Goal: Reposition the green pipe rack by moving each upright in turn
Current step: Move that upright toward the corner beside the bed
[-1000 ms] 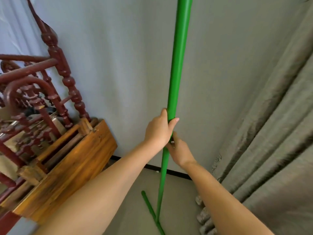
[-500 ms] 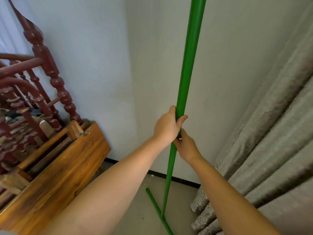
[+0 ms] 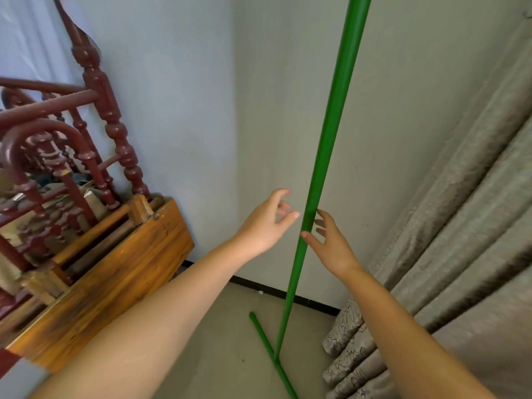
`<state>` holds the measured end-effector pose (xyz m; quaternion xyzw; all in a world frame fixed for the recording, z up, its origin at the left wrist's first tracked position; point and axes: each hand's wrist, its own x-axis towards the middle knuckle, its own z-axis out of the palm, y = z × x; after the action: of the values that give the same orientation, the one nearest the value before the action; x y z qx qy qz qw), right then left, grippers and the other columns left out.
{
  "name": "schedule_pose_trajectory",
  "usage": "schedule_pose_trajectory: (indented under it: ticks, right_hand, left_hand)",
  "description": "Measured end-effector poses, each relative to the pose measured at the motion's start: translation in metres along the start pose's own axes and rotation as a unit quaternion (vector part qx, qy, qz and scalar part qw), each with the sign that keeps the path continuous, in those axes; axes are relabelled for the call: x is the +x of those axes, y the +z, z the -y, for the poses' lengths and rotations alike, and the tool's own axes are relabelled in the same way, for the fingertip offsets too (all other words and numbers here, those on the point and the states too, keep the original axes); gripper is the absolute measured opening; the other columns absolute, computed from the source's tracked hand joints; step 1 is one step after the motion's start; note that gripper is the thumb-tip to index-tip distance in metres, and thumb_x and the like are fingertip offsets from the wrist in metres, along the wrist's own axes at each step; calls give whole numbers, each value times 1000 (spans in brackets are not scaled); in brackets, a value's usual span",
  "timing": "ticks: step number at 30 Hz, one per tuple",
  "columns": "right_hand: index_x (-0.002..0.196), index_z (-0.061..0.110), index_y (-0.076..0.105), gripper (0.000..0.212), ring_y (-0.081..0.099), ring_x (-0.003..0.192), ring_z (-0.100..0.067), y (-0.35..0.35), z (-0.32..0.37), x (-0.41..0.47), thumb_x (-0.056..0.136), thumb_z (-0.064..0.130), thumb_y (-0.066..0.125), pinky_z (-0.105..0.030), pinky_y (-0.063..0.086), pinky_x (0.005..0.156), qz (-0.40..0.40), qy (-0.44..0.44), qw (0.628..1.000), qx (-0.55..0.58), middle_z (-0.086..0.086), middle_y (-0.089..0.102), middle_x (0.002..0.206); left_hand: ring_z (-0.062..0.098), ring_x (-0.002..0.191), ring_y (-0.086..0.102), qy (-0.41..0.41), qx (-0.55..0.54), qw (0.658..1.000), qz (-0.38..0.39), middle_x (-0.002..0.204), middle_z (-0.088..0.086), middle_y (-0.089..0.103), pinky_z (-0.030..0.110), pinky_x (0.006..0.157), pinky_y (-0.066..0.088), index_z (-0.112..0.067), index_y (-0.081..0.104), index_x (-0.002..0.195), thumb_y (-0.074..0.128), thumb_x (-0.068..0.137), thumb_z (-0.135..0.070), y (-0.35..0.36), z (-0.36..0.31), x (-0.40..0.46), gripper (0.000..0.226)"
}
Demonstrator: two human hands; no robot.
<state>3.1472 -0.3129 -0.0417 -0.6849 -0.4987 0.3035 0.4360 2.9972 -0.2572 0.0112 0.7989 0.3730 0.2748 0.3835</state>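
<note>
Green pipe upright, slim, glossy, standing nearly vertical near the wall, joined to floor-level green foot bar

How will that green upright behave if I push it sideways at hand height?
The green upright looks like a stiff pipe, so probably no bending. It is tall on a narrow floor foot, so it may tip. Its smooth surface could slip in a loose grip.

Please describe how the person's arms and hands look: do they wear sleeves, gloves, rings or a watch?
Both forearms are bare as far as the picture shows; no sleeve reaches into view. The left hand and the right hand wear no gloves. No ring, watch or bracelet is visible on the fingers or wrists. The nails are short and unpainted, as far as I can see.
</note>
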Motion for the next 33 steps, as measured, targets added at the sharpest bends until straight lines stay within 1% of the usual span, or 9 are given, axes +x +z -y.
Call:
schedule_pose_trajectory:
  ticks: [9,12,16,19,24,26,29,31,33]
  right_hand:
    - [133,37,28,59,39,123,1,46,-8,-164,81,36,54,-23,39,98,42,-43,998,1,15,41,132]
    - [124,47,31,54,44,120,8,78,-23,-217,76,39,54,-7,39,91,69,-29,997,27,21,45,130]
    - [119,46,34,54,48,114,11,121,-45,-270,72,51,59,0,40,78,105,24,990,95,17,47,129]
    - [118,49,37,74,52,107,12,143,-58,-292,53,80,55,-2,44,74,127,45,986,94,15,49,126]
    - [109,62,42,53,55,105,7,155,-66,-287,59,71,58,-4,46,74,225,49,971,72,15,53,122]
    - [110,58,41,56,55,106,5,158,-68,-280,58,67,61,-7,47,75,281,43,957,62,14,53,123]
    - [106,60,44,74,58,101,2,163,-72,-273,38,83,59,-11,49,77,359,43,931,49,16,54,117]
    - [107,51,43,77,60,98,1,168,-72,-273,38,75,69,-14,50,80,418,43,907,33,15,55,116]
    - [105,46,44,59,60,99,-6,176,-68,-275,58,39,80,-28,49,88,468,39,882,32,14,56,113]
  left_hand:
    - [-2,104,57,-57,-65,996,-28,104,-13,62,14,84,48,-49,40,111,57,86,-26,-42,79,-214,37]
    - [-1,105,56,-114,-77,988,-66,108,-17,60,8,85,45,-47,42,113,55,79,-48,-40,101,-292,36]
    - [-9,99,57,-208,-78,962,-157,105,-31,58,3,81,43,-59,46,104,54,79,-47,-36,119,-382,29]
    - [-15,93,55,-276,-70,927,-242,99,-40,57,8,77,46,-73,42,90,55,84,-34,-29,116,-428,41]
    - [-12,93,56,-356,-43,867,-347,100,-35,58,-2,75,42,-70,43,90,56,84,-10,-5,99,-479,62]
    - [-12,92,57,-388,-43,830,-397,102,-34,58,-2,75,42,-70,44,91,56,84,-7,12,86,-497,64]
    - [-11,90,59,-416,-54,774,-474,100,-31,61,-2,75,43,-69,46,90,60,84,-9,42,66,-517,62]
    - [-8,90,60,-432,-70,727,-529,98,-30,63,-1,74,44,-68,47,90,62,79,-27,66,50,-531,45]
    - [-9,89,61,-456,-63,676,-575,98,-31,63,-2,74,43,-67,48,89,63,81,-18,89,35,-544,52]
